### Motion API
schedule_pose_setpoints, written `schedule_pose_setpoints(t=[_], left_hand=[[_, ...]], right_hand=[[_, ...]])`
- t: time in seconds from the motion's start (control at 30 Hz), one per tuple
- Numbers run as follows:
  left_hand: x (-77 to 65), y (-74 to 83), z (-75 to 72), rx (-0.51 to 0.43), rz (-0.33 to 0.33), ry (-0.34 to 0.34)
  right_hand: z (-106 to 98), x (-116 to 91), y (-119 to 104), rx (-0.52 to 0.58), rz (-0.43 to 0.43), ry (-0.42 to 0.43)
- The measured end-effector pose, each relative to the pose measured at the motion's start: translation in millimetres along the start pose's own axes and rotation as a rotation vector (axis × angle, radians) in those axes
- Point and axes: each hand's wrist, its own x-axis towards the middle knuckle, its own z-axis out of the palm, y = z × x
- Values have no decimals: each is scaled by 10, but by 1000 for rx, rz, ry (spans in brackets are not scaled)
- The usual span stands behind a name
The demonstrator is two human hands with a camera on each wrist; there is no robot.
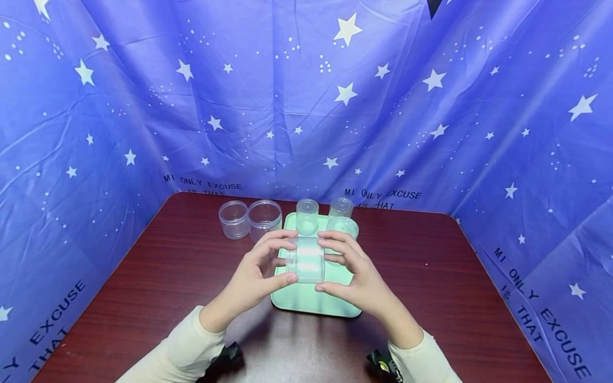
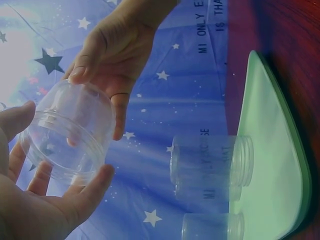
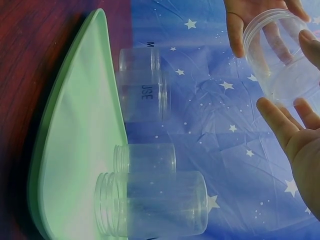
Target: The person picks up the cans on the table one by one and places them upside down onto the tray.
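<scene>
A clear plastic jar [image 1: 308, 260] lies on its side in the air above a light green tray [image 1: 318, 300], held between both hands. My left hand [image 1: 261, 266] grips its threaded mouth end, with thumb below and fingers above. My right hand [image 1: 354, 266] holds the base end between thumb and fingertips. The left wrist view shows the jar's open mouth [image 2: 60, 145] facing the left palm. In the right wrist view the jar [image 3: 280, 55] looks empty, and the fingers show through its wall.
Clear jars stand mouth down on the tray's far part: one jar [image 1: 307, 215] in the middle, a larger jar [image 1: 342, 227] and another jar [image 1: 341, 206] at right. Two open jars, a smaller jar [image 1: 234, 221] and wider jar [image 1: 265, 218], stand mouth up left of the tray.
</scene>
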Motion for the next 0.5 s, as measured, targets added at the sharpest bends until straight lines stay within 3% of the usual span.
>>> schedule_pose_setpoints(t=[0.2,0.5], left_hand=[[4,-3,-25,18,16,-14],[17,54,-74,90,-42,-28]], right_hand=[[-6,3,-8,-8,4,-6],[-6,-4,-13,-12,-5,-1]])
